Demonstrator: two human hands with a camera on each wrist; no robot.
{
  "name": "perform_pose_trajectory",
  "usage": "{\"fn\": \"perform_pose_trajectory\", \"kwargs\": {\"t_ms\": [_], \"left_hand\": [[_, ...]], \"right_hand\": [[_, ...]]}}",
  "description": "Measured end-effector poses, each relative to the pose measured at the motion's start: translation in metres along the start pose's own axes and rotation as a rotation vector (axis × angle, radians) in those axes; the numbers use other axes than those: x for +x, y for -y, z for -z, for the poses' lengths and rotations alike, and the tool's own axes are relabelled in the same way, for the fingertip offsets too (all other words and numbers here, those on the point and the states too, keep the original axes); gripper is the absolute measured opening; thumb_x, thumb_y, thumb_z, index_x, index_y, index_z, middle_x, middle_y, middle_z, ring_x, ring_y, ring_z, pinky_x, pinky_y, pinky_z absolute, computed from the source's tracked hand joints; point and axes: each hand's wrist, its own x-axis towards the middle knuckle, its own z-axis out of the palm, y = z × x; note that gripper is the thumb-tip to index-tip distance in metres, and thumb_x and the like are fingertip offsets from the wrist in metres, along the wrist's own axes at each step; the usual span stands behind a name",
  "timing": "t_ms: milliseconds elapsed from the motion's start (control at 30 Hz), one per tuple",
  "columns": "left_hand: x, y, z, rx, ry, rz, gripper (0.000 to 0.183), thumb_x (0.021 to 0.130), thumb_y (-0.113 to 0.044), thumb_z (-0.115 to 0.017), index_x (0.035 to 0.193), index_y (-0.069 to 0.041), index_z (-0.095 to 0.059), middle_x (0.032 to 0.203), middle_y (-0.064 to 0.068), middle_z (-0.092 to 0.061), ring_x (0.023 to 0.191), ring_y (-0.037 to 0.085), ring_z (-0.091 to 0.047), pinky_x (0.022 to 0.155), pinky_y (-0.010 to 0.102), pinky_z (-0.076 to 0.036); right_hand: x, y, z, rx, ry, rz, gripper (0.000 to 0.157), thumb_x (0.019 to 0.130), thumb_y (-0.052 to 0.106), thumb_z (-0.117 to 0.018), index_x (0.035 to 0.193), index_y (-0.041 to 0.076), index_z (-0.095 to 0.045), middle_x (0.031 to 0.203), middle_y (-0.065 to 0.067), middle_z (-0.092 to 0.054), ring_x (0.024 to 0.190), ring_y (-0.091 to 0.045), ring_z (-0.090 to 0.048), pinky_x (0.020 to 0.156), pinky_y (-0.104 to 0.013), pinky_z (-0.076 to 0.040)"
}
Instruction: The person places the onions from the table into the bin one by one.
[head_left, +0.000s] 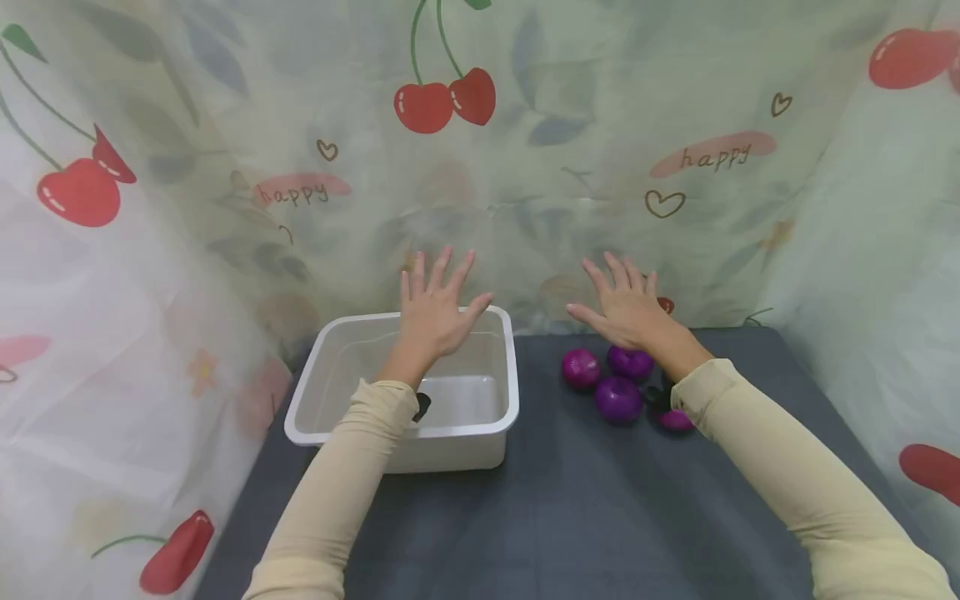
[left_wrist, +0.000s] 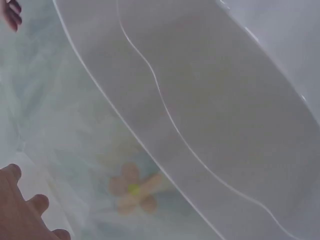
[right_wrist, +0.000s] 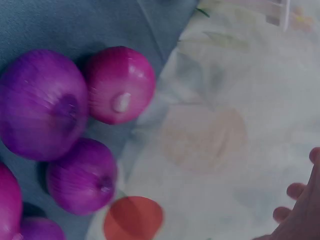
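Observation:
My left hand (head_left: 435,317), fingers spread and straight, is raised over the white plastic tub (head_left: 450,454) and holds nothing. In the left wrist view the tub's wall (left_wrist: 230,110) fills much of the picture, with a few of that hand's fingertips (left_wrist: 37,204) at the lower left. My right hand (head_left: 626,312) is likewise spread and bare, held above a group of red onions (head_left: 618,400). The right wrist view shows several of these purple onions (right_wrist: 42,105) lying close together, apart from the right hand's fingers (right_wrist: 296,190). My right forearm hides part of the group.
A dark grey cloth (head_left: 555,517) covers the table. Cherry-printed curtains (head_left: 525,167) hang behind and along both sides. A small black object (head_left: 422,406) shows in the tub beside my left sleeve, and another dark thing (head_left: 656,397) lies among the onions; I cannot tell what they are.

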Motion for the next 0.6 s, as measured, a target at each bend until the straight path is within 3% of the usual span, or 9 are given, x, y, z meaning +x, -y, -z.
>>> {"fn": "perform_pose_trajectory", "kwargs": {"t_ms": [167, 333, 600], "left_hand": [[-0.007, 0.021, 0.017, 0.041, 0.000, 0.024, 0.070, 0.089, -0.072, -0.026, 0.150, -0.047, -0.003, 0.163, -0.004, -0.004, 0.150, 0.035, 0.007, 0.118, 0.061, 0.000], [-0.015, 0.043, 0.035, 0.038, 0.001, 0.054, 0.070, 0.091, -0.069, -0.029, 0.151, -0.044, -0.004, 0.164, -0.003, -0.005, 0.150, 0.038, 0.006, 0.117, 0.063, -0.001], [-0.031, 0.088, 0.062, 0.049, -0.010, 0.066, 0.072, 0.090, -0.072, -0.025, 0.152, -0.043, -0.002, 0.163, 0.001, -0.006, 0.149, 0.038, 0.006, 0.114, 0.066, -0.002]], "right_hand": [[0.001, -0.009, -0.022, 0.069, 0.029, 0.067, 0.086, 0.088, 0.069, -0.039, 0.155, 0.027, -0.003, 0.160, -0.019, -0.004, 0.147, -0.043, -0.003, 0.111, -0.070, -0.007], [-0.001, -0.020, -0.049, 0.171, 0.100, 0.063, 0.092, 0.086, 0.068, -0.046, 0.155, 0.026, -0.003, 0.160, -0.018, -0.002, 0.145, -0.049, -0.005, 0.107, -0.070, -0.021], [0.001, -0.025, -0.081, 0.243, 0.167, 0.065, 0.095, 0.084, 0.054, -0.063, 0.153, 0.011, -0.016, 0.154, -0.023, -0.019, 0.143, -0.046, -0.016, 0.109, -0.066, -0.024]]}}
